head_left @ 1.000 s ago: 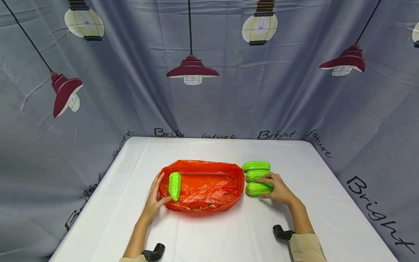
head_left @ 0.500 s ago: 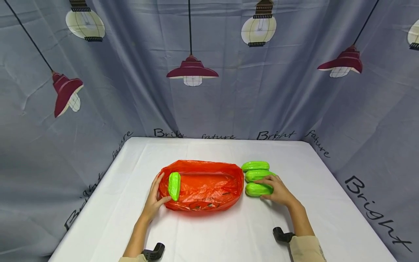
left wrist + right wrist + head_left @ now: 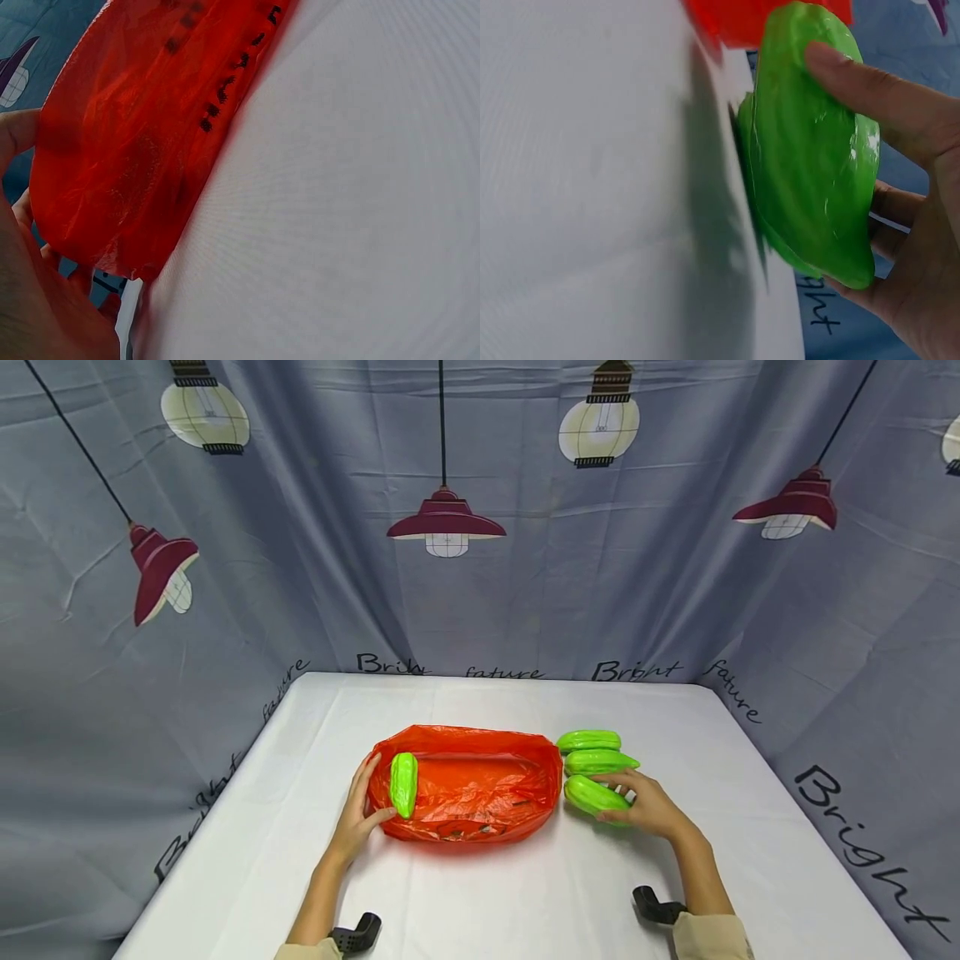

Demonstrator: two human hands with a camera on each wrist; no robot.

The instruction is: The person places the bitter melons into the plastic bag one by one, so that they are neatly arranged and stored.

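With the clock face centred on the red plastic bag (image 3: 480,789), the left hand (image 3: 356,814) clasps its nine-o'clock end, thumb over the rim. Inside that end lies a green gourd (image 3: 403,785). Just outside the three-o'clock edge, the right hand (image 3: 651,806) pinches a nearest gourd (image 3: 588,793), fingers spread to its width; whether it touches the white tabletop (image 3: 495,902) I cannot tell. A middle gourd (image 3: 588,762) and far gourd (image 3: 590,741) lie toward two. Tabletop stretches from six o'clock between the forearms, and past twelve to the far edge.
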